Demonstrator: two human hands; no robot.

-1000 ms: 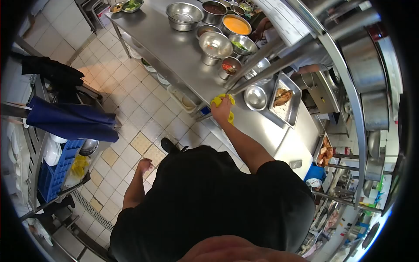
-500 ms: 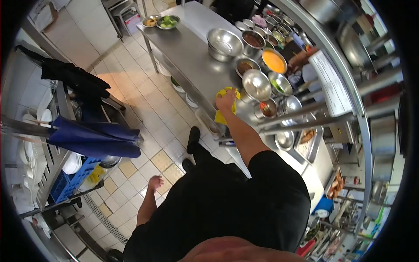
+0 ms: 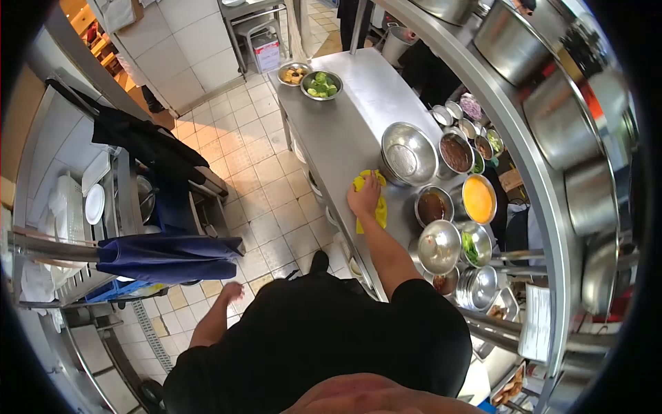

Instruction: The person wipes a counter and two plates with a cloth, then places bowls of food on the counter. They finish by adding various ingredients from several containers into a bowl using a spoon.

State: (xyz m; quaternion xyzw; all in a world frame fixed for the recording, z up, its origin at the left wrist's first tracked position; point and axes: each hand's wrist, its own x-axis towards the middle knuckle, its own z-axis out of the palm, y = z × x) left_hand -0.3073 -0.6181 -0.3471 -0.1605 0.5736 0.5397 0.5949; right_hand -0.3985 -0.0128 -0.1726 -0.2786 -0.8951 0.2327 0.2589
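My right hand presses a yellow cloth onto the stainless steel table, fingers closed over its folds. Just beyond it stand stacked steel bowls, the top one bare inside. A bowl of brown sauce lies to the right of the cloth. My left hand hangs low at my side above the tiled floor, loosely open and touching nothing.
Bowls of orange liquid and green vegetables line the table's right side. Green pieces fill a bowl at the far end. An overhead shelf with steel pots runs along the right; a blue cloth hangs on the left.
I have stepped forward along the table. My right hand and the yellow cloth have moved toward its far end, now beside the stacked bowls. My left hand stays low and empty.
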